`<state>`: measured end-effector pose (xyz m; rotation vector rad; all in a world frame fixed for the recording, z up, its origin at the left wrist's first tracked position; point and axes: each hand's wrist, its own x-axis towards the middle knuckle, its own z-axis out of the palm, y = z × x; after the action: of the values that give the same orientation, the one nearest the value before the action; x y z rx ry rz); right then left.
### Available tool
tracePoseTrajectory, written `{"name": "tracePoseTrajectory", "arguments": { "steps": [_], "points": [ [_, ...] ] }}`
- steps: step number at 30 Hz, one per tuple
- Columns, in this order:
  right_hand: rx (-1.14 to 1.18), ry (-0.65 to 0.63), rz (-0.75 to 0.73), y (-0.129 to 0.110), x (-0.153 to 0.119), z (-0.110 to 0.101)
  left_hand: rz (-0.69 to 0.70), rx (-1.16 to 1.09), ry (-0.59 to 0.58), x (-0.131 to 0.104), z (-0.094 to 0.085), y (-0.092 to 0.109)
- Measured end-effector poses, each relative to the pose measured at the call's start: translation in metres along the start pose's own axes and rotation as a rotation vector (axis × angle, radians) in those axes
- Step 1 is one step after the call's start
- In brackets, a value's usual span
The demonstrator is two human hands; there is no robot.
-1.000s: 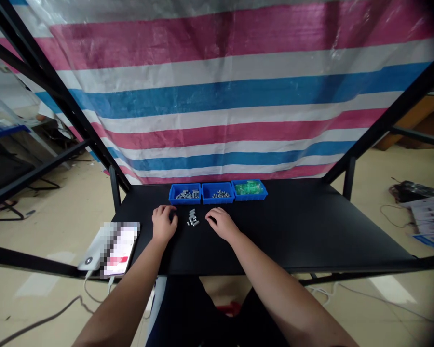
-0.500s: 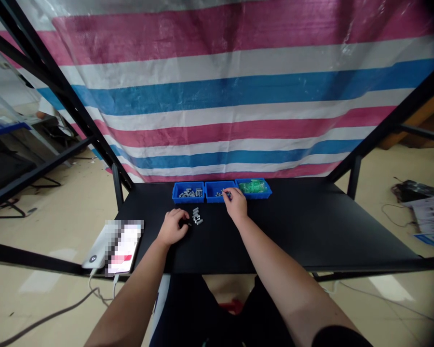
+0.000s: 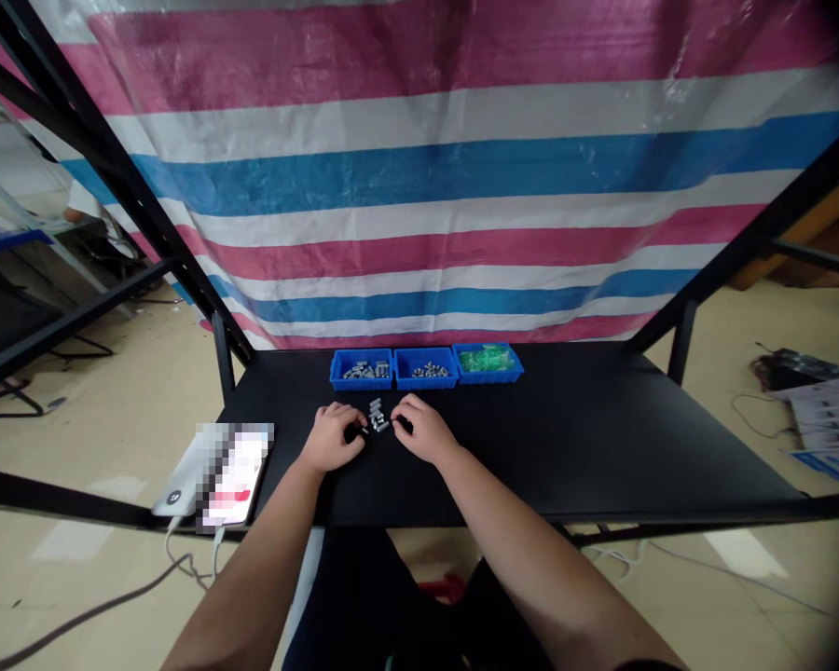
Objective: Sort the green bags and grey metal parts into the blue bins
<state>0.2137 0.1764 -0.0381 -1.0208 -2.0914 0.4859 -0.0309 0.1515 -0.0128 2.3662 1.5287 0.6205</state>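
Note:
A small group of silvery metal cylinders (image 3: 378,417) lies on the black table between my two hands. My left hand (image 3: 333,438) rests just left of them, fingers curled toward the thumb; a tiny shiny bit shows at the fingertips, too small to name. On the other side, my right hand (image 3: 423,431) is closed in a pinch close to the cylinders, and whatever it holds is hidden. Behind them stand a blue bin with metal cylinders (image 3: 367,370), a blue bin with small metal parts (image 3: 430,370) and a blue bin with green plastic packets (image 3: 488,359).
A phone (image 3: 238,475) and a pale device beside it (image 3: 185,471), both partly pixelated, lie at the table's left edge with cables hanging down. A striped tarp (image 3: 433,205) hangs behind the black table (image 3: 601,438). Black frame posts flank both sides.
My right hand has drawn back from the middle blue bin, moving left and nearer to me, beside the metal cylinders. My left hand has stayed almost in place.

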Motion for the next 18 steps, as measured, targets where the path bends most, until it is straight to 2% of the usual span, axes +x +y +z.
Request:
{"name": "tracePoseTrajectory", "arguments": {
  "steps": [3,5,11,14,18],
  "points": [
    [-0.014,-0.003,0.023,-0.001,0.0,-0.001,0.005,0.033,0.002,0.0,0.002,0.001],
    [-0.035,-0.027,-0.012,-0.002,0.001,-0.001,0.016,0.021,0.028,0.001,0.003,-0.001],
    [-0.126,-0.116,-0.108,-0.005,0.003,0.002,-0.015,-0.095,0.275,0.011,0.001,-0.004],
    [-0.161,-0.131,-0.119,-0.005,0.003,0.002,-0.024,-0.087,0.352,0.032,-0.003,0.011],
    [-0.175,-0.128,-0.104,-0.003,0.003,0.002,-0.011,0.007,0.391,0.076,-0.005,0.043]
  ]
}}
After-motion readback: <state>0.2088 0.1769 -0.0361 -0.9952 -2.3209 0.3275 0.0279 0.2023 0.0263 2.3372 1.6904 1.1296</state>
